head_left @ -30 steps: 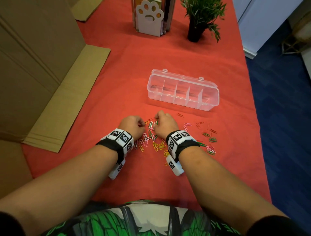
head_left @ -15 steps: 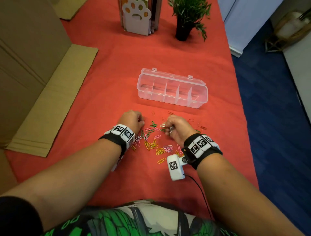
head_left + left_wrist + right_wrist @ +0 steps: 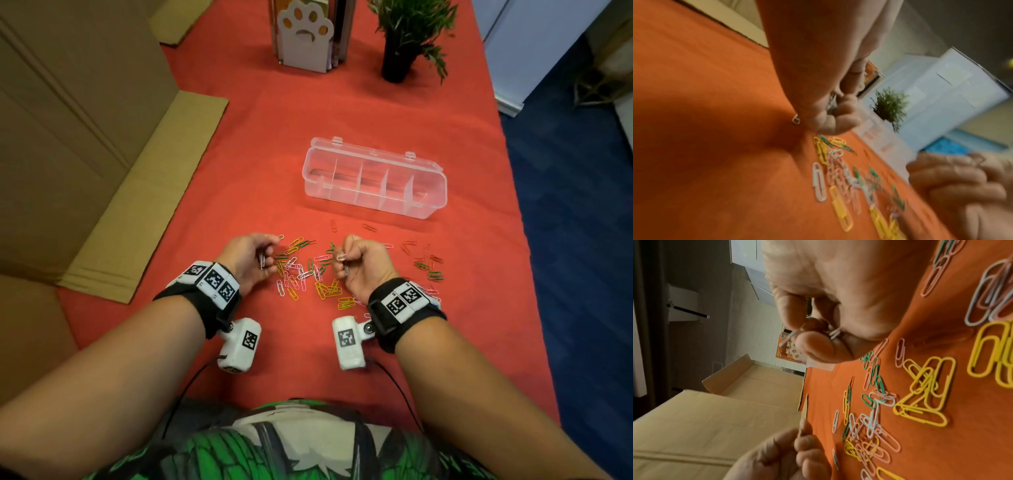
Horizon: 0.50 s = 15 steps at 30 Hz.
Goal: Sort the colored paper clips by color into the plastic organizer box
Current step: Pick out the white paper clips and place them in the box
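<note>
A loose pile of paper clips, yellow, green, pink and white, lies on the red cloth between my hands. My left hand curls its fingers round white clips at the pile's left edge; the same white clips show in the left wrist view. My right hand pinches white clips at the pile's right side, and those white clips sit between thumb and fingers. The clear plastic organizer box stands open beyond the pile, its compartments empty as far as I see.
More green and red clips are scattered to the right. A paw-print file holder and a potted plant stand at the back. A large cardboard box fills the left. The table's right edge drops to blue floor.
Both hands have turned palm inward and lifted slightly from the pile, now with white clips in each. The right hand moved right, away from the left.
</note>
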Available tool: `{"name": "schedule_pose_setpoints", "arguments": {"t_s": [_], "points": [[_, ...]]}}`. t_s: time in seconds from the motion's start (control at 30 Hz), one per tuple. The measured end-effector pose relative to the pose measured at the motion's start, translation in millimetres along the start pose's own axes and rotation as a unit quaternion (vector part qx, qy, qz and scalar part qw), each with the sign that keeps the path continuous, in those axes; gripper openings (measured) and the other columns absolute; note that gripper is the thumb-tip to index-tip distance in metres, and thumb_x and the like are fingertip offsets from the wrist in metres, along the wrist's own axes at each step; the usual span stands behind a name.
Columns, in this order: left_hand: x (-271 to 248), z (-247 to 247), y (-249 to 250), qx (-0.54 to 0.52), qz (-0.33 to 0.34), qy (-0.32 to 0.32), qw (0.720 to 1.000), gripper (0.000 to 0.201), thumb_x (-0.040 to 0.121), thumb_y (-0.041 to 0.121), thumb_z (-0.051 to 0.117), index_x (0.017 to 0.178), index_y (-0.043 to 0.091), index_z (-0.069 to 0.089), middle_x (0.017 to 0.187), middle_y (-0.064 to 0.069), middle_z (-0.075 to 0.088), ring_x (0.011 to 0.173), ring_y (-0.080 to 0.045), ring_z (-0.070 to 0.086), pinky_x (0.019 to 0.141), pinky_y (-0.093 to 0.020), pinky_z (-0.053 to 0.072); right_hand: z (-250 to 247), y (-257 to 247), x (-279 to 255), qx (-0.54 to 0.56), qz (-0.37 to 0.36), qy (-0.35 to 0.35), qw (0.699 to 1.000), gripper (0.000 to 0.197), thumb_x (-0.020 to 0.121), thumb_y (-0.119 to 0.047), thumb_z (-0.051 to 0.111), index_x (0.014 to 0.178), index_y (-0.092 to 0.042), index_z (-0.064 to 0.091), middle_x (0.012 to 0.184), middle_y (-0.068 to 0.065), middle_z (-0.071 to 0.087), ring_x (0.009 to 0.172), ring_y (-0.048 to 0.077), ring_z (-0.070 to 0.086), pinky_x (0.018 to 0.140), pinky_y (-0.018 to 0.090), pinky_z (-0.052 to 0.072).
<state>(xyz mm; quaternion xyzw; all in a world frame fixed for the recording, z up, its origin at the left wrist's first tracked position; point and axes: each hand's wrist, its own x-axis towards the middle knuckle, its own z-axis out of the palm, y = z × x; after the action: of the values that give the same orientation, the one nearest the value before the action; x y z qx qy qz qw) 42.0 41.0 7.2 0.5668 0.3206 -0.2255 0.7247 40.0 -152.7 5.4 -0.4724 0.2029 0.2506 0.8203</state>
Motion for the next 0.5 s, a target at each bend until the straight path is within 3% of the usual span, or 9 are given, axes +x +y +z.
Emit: {"name": "schedule_pose_setpoints", "arguments": {"t_s": [0.1, 0.2, 0.27, 0.3, 0.33, 0.4, 0.43, 0.5], "points": [[5.0, -0.7, -12.7, 0.192, 0.053, 0.054, 0.978, 0.02, 0.089, 0.024, 0.055, 0.07, 0.019, 0.057, 0.058, 0.002, 0.042, 0.044, -0.012, 0.039, 0.04, -0.015, 0.032, 2.3, 1.9, 2.0, 0.011, 0.015, -0.005, 1.0, 0.014, 0.053, -0.004, 0.034, 0.062, -0.011, 0.04, 0.05, 0.002, 0.038, 0.044, 0.018, 0.041, 0.04, 0.018, 0.036], [10.6, 0.5, -23.5, 0.386, 0.16, 0.098, 0.903, 0.011, 0.082, 0.027, 0.066, 0.076, 0.018, 0.066, 0.068, 0.001, 0.057, 0.067, -0.016, 0.052, 0.062, -0.025, 0.041, 4.5, 2.3, 3.7, -0.001, 0.021, 0.006, 1.0, 0.017, 0.07, -0.001, 0.033, 0.066, -0.007, 0.047, 0.057, 0.004, 0.041, 0.047, 0.016, 0.044, 0.039, 0.021, 0.043], [10.1, 4.2, -27.5, 0.461, 0.199, 0.106, 0.858, 0.008, 0.081, 0.026, 0.067, 0.084, 0.018, 0.067, 0.071, 0.002, 0.055, 0.068, -0.014, 0.05, 0.063, -0.023, 0.035, 6.7, 6.8, 7.7, -0.106, 0.017, 0.036, 0.994, 0.02, 0.082, -0.003, 0.038, 0.067, -0.011, 0.05, 0.06, 0.001, 0.04, 0.044, 0.012, 0.037, 0.04, 0.02, 0.036], [10.4, 5.7, -29.1, 0.48, 0.206, 0.107, 0.846, 0.008, 0.081, 0.023, 0.067, 0.086, 0.018, 0.067, 0.07, 0.003, 0.053, 0.067, -0.014, 0.048, 0.062, -0.022, 0.032, 7.6, 10.8, 10.9, -0.215, 0.008, 0.051, 0.975, 0.02, 0.083, -0.006, 0.043, 0.068, -0.014, 0.051, 0.06, -0.001, 0.042, 0.044, 0.011, 0.036, 0.042, 0.02, 0.033], [10.4, 6.4, -29.6, 0.49, 0.206, 0.107, 0.84, 0.008, 0.08, 0.02, 0.067, 0.087, 0.017, 0.066, 0.068, 0.004, 0.051, 0.067, -0.015, 0.048, 0.062, -0.022, 0.031, 8.2, 14.8, 14.4, -0.339, -0.006, 0.06, 0.939, 0.019, 0.083, -0.008, 0.048, 0.068, -0.019, 0.053, 0.06, -0.003, 0.046, 0.046, 0.012, 0.04, 0.045, 0.022, 0.033], [12.4, 4.3, -30.2, 0.496, 0.192, 0.112, 0.839, 0.013, 0.077, 0.012, 0.068, 0.088, 0.017, 0.064, 0.062, 0.007, 0.047, 0.067, -0.016, 0.048, 0.059, -0.023, 0.031, 8.5, 23.3, 19.9, -0.537, -0.03, 0.047, 0.842, 0.016, 0.079, -0.01, 0.053, 0.068, -0.021, 0.056, 0.07, -0.002, 0.059, 0.063, 0.018, 0.055, 0.06, 0.026, 0.044], [14.2, 2.0, -29.7, 0.495, 0.178, 0.113, 0.843, 0.019, 0.074, 0.007, 0.068, 0.087, 0.019, 0.062, 0.06, 0.008, 0.045, 0.066, -0.018, 0.048, 0.055, -0.024, 0.031, 6.8, 27.3, 21.4, -0.593, -0.029, 0.035, 0.804, 0.016, 0.077, -0.007, 0.052, 0.07, -0.02, 0.059, 0.079, 0.0, 0.065, 0.075, 0.021, 0.06, 0.068, 0.027, 0.046], [18.3, -2.6, -27.2, 0.486, 0.155, 0.106, 0.853, 0.028, 0.069, 0.001, 0.066, 0.086, 0.021, 0.059, 0.058, 0.007, 0.042, 0.058, -0.018, 0.044, 0.048, -0.023, 0.028, -0.4, 30.0, 21.7, -0.643, -0.037, 0.052, 0.763, 0.021, 0.073, -0.003, 0.049, 0.076, -0.017, 0.063, 0.093, 0.007, 0.068, 0.085, 0.025, 0.063, 0.069, 0.024, 0.044]]}}
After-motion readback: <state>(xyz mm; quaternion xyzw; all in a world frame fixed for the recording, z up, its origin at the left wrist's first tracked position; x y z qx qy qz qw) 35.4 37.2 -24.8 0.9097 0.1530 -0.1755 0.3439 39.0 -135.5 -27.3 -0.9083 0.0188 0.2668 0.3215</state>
